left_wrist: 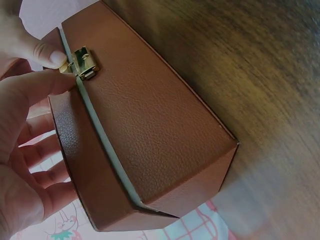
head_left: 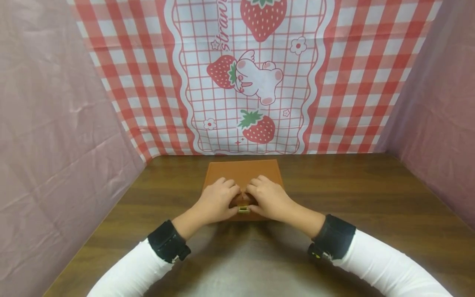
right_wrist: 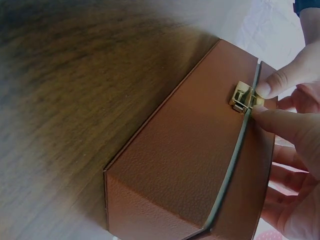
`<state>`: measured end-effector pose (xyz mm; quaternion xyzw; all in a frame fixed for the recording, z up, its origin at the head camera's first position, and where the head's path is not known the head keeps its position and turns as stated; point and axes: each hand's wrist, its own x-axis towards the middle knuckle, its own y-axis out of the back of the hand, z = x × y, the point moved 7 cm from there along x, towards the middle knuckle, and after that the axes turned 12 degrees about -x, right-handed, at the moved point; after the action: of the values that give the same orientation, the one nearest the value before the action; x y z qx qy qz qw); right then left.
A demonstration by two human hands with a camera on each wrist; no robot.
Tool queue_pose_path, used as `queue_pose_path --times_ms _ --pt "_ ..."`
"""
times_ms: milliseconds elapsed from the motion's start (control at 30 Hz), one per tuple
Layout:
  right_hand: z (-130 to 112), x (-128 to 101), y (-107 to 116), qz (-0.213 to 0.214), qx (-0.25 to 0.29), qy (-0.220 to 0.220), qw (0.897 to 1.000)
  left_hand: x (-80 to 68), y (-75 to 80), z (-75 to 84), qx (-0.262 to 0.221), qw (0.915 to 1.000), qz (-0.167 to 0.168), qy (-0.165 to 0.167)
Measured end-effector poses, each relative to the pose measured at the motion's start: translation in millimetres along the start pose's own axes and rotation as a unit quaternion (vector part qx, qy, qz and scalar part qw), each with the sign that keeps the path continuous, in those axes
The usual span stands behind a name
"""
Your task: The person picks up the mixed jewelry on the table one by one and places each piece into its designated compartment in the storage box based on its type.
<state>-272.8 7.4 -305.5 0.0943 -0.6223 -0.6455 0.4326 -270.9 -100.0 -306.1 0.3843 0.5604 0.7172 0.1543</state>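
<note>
A brown leather-look box [head_left: 243, 173] sits on the wooden worktop [head_left: 371, 198] at the centre of the head view, its lid down, with a thin pale seam showing between lid and base in both wrist views. On its near face is a small brass clasp [head_left: 243, 210], and both hands meet there.

The likely trouble is the clasp: it is small, and two thumbs crowd it from either side, so a fingertip could slip off the metal, or uneven pressure could skid the light box across the smooth wood.

The left hand [head_left: 217, 202] lies with fingers curled over the lid's front edge, its thumb and forefinger closing on the clasp from the left. The right hand [head_left: 269, 200] mirrors it, fingers draped on the lid, thumb tip pressed at the clasp's right side. Whether the latch is already released is hard to tell.

Behind the box hangs a red-checked strawberry cloth [head_left: 252, 78].
</note>
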Motion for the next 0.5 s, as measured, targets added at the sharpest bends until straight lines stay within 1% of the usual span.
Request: queue_pose_path --times_ms 200,500 --pt "-2.0 0.4 0.2 -0.006 -0.009 0.0 1.0 0.5 -0.8 0.8 0.0 0.9998 -0.02 0.008" --pt "-2.5 -1.4 -2.5 -0.007 -0.016 -0.001 1.0 2.3 -3.4 0.7 0.013 0.9993 -0.032 0.016"
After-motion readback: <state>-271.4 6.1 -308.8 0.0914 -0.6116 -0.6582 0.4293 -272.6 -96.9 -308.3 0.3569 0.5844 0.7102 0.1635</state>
